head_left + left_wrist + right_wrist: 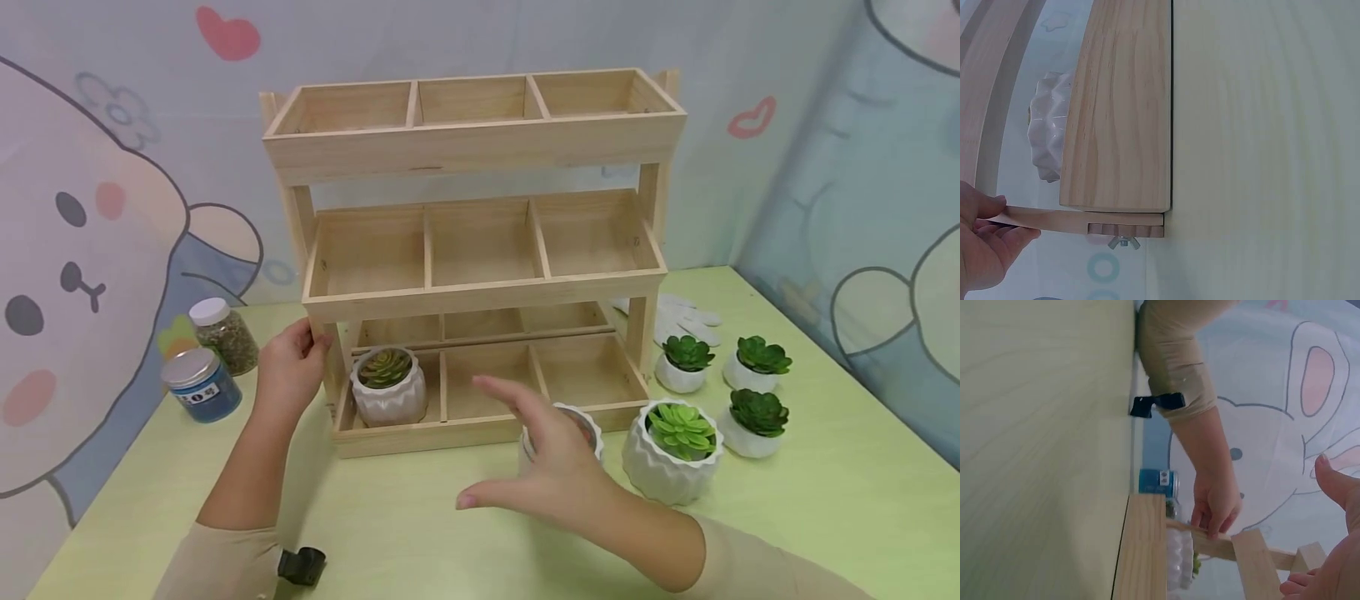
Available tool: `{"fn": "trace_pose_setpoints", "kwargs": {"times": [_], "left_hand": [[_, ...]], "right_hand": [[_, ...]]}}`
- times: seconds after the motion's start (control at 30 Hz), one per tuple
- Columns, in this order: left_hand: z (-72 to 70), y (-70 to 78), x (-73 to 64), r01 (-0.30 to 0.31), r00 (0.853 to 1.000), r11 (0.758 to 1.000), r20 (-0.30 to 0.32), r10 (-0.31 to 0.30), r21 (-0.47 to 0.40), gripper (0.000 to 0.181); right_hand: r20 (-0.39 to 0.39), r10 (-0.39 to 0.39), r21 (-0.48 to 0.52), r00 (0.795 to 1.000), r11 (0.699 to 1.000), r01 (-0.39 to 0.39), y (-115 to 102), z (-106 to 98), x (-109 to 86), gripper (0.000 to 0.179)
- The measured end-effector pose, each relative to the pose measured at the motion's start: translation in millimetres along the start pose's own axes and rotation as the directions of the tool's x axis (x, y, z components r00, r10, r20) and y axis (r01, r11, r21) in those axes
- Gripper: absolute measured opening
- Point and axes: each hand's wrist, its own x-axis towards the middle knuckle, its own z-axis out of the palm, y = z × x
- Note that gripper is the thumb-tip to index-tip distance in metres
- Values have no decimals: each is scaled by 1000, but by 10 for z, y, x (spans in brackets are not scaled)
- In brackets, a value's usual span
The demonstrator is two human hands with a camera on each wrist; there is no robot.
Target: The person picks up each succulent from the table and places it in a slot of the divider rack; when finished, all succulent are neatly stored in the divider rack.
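A three-tier wooden shelf point(472, 154) with divided trays stands on the table. My left hand point(291, 371) grips its left upright point(1047, 218), thumb on one side and fingers on the other. In the bottom tray's left compartment sits a white ribbed pot with a succulent point(388, 398). My right hand point(558, 467) is held in front of the shelf, thumb and fingers spread wide with nothing between them. Partly hidden behind it is another white pot point(592, 429). To that pot's right stands a white pot with a bright green succulent point(671, 458).
Several small white pots with dark green succulents point(757, 421) stand at the right. White gloves point(678, 318) lie behind them. At the left are a blue jar point(202, 392) and a white-lidded jar of grains point(228, 337). A patterned backdrop hangs behind the table.
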Motion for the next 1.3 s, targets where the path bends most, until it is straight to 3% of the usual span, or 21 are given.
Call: {"fn": "trace_pose_setpoints", "kwargs": {"times": [0.33, 0.57, 0.93, 1.3], "left_hand": [[-1, 11, 0, 6, 1000, 1000, 7, -6, -25, 40], [-2, 16, -6, 3, 1000, 1000, 2, -3, -21, 40], [2, 8, 9, 4, 1000, 1000, -3, -4, -26, 40], [8, 1, 12, 8, 1000, 1000, -1, -8, -26, 39]], "right_hand": [[-77, -39, -217, 996, 976, 22, 229, -383, -171, 97], [-87, 8, -355, 996, 934, -38, 421, -539, -210, 98], [-46, 53, -314, 998, 947, -65, 682, -511, -237, 105], [-37, 137, -229, 990, 963, -142, 817, -483, -242, 104]]}}
